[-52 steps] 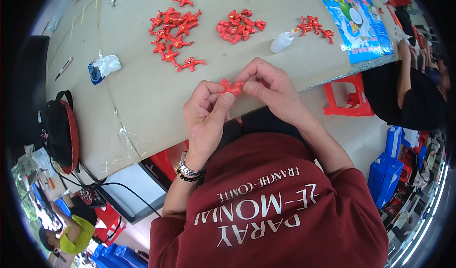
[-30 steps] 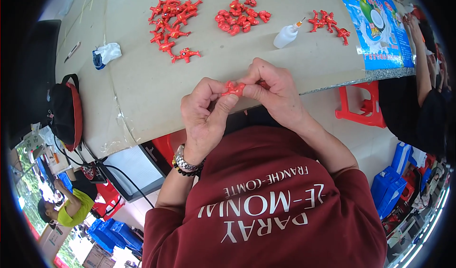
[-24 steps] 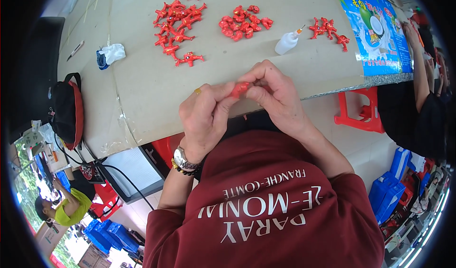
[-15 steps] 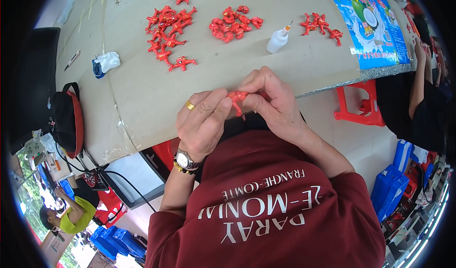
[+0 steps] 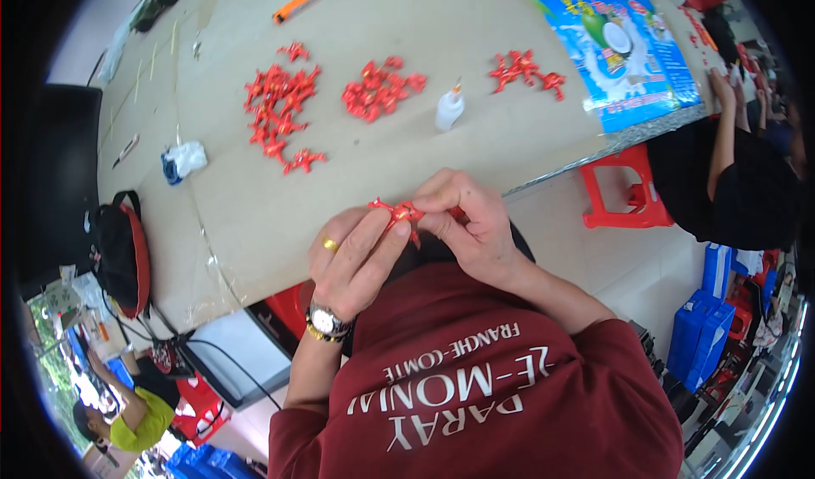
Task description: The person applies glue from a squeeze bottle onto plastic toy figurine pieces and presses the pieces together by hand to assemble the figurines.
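Near the table's front edge, a small red plastic figurine (image 5: pixel 402 212) with stubby limbs is held between my two hands. My left hand (image 5: pixel 355 263), with a gold ring and a wristwatch, is closed on its left side, thumb against fingers. My right hand (image 5: pixel 471 224) pinches its right side between thumb and forefinger. Another bit of red shows behind the right fingers, too hidden to make out. Beyond the hands lie a pile of limbed red figurines (image 5: pixel 278 106), a heap of rounder red pieces (image 5: pixel 380 90) and a few more red figurines (image 5: pixel 519 70).
A white squeeze bottle (image 5: pixel 450 110) with a thin tip stands on the table (image 5: pixel 255 224). Also there are an orange bar-shaped object (image 5: pixel 299 4), a crumpled white wad (image 5: pixel 188 154), a pen-like tool (image 5: pixel 126 151) and a black bag (image 5: pixel 119 254). A red stool (image 5: pixel 624 192) and a co-worker are at right.
The view has shifted, so the table's things sit lower and further left. In my hands the figurine has turned, and a limb now sticks up beyond my left fingers. Both hands keep hold.
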A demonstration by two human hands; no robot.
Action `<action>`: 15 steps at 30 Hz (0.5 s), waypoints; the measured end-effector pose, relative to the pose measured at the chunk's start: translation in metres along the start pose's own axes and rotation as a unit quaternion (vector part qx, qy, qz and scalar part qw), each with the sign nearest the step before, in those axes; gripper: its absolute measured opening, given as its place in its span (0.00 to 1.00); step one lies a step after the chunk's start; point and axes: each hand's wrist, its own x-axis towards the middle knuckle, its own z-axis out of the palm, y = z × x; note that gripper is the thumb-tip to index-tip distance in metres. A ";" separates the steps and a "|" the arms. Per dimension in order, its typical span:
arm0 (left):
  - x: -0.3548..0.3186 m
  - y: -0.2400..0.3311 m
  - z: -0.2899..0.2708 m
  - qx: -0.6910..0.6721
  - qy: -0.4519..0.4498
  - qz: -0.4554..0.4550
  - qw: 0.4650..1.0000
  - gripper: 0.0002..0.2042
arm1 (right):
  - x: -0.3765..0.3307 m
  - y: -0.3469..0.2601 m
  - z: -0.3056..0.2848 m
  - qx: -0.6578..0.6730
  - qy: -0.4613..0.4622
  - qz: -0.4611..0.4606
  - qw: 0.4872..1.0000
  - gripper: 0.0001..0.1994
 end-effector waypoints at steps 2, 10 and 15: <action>-0.001 0.002 0.002 -0.007 0.008 -0.002 1.000 0.19 | -0.003 0.000 -0.011 -0.026 0.040 0.002 0.999 0.05; 0.006 -0.008 -0.014 0.096 0.006 -0.159 0.983 0.19 | 0.026 -0.011 -0.137 -0.243 0.318 0.060 0.914 0.02; 0.013 -0.026 -0.030 0.158 -0.019 -0.236 0.959 0.14 | 0.047 0.007 -0.203 -0.318 0.318 0.060 0.891 0.04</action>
